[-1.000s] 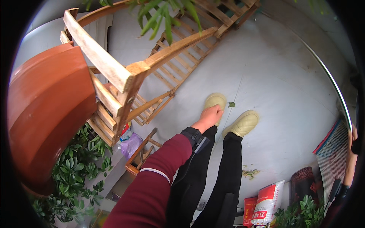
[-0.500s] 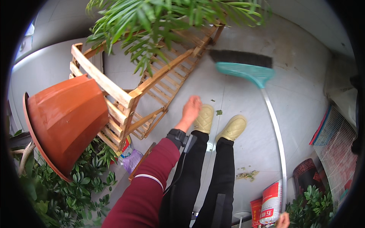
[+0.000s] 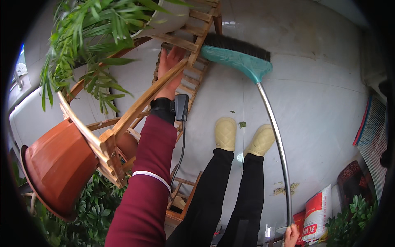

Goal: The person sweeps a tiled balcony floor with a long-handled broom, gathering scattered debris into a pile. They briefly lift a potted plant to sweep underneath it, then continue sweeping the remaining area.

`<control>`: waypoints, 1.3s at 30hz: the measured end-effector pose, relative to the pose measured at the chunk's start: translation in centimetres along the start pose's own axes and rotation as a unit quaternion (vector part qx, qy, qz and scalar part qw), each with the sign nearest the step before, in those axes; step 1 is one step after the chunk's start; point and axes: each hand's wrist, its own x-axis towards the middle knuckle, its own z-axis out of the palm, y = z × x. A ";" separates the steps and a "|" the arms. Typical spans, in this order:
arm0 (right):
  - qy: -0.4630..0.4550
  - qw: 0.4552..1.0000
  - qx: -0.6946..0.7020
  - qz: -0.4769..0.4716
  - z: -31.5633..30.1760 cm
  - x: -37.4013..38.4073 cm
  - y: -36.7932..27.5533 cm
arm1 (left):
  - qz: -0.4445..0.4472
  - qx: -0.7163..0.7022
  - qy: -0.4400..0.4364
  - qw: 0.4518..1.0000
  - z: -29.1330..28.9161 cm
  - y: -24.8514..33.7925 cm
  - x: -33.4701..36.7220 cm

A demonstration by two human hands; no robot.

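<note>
My right hand (image 3: 291, 235), at the lower right, is closed round the metal handle of a broom (image 3: 276, 133). Its turquoise head (image 3: 236, 61) with dark bristles lies on the floor beside the wooden plant stand (image 3: 142, 101). My left hand (image 3: 169, 68) reaches in among the stand's slats, its visible fingers stretched out and apart. A slat of the upper shelf hides the fingertips, so any contact there cannot be made out. Above it, a pale pot (image 3: 170, 18) with a long-leaved green plant (image 3: 96, 33) sits on the stand.
A large terracotta-coloured pot (image 3: 59, 164) leans at the left, above leafy plants (image 3: 88, 206). Plant scraps (image 3: 286, 188) lie on the grey floor. At the right are a red-and-white bag (image 3: 317, 214), a green plant (image 3: 352, 220) and a wire rack (image 3: 372, 144).
My left hand has moved forward and left, from above my shoe into the plant stand. The broom head has shifted left toward the stand. My view has turned slightly.
</note>
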 end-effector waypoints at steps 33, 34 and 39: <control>-0.002 0.986 -0.132 0.103 -5.1 0.9 -3.5 | -0.337 0.414 0.074 0.842 -5.1 -7.4 -7.6; -0.010 0.982 -0.149 0.112 -5.5 0.1 -3.6 | -0.348 0.435 0.103 0.824 -5.5 -8.6 -9.7; 0.004 0.985 -0.164 0.046 -5.0 -3.0 -2.9 | -0.350 0.321 0.251 0.844 -3.8 -13.5 -19.5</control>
